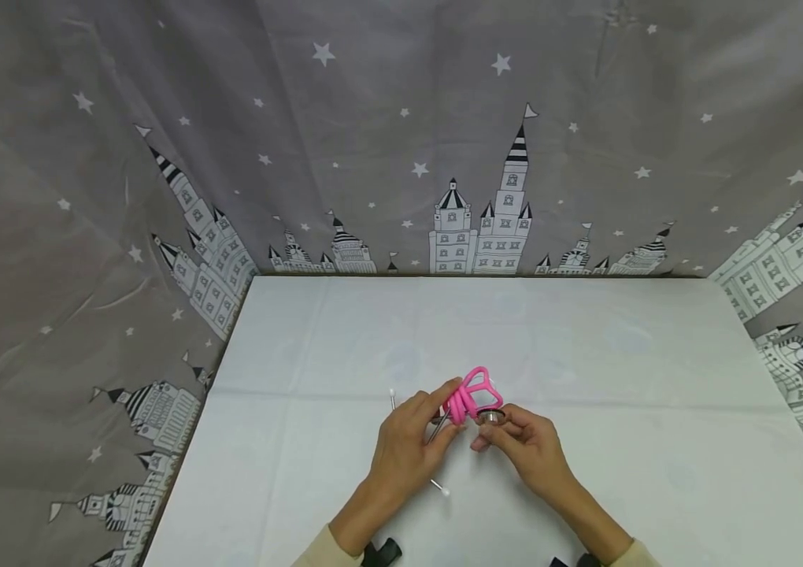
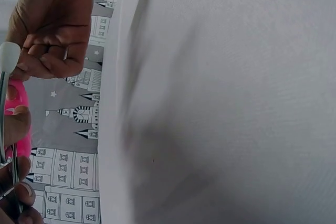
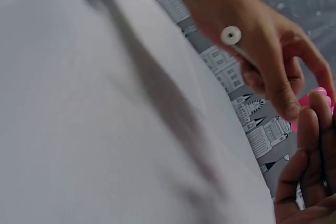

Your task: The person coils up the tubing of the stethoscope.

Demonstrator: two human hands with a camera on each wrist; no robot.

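A stethoscope with pink tubing (image 1: 468,398) is held above the white table by both hands. My left hand (image 1: 405,441) grips the gathered, looped tubing together with the metal ear tubes. One white ear tip (image 1: 445,492) sticks out below that hand, the other beyond its far side. With thumb and fingers, my right hand (image 1: 532,449) pinches the round metal chest piece (image 1: 491,417) at the loops' right end. The left wrist view has a white ear tip (image 2: 9,56) close up, with pink tubing partly hidden behind fingers. Fingers mostly cover the tubing in the right wrist view.
A white cloth (image 1: 288,472) covers the table. Grey curtains (image 1: 373,94) printed with castles and stars hang behind it and along both sides. Dark wrist devices (image 1: 382,553) show at the bottom edge near the sleeves.
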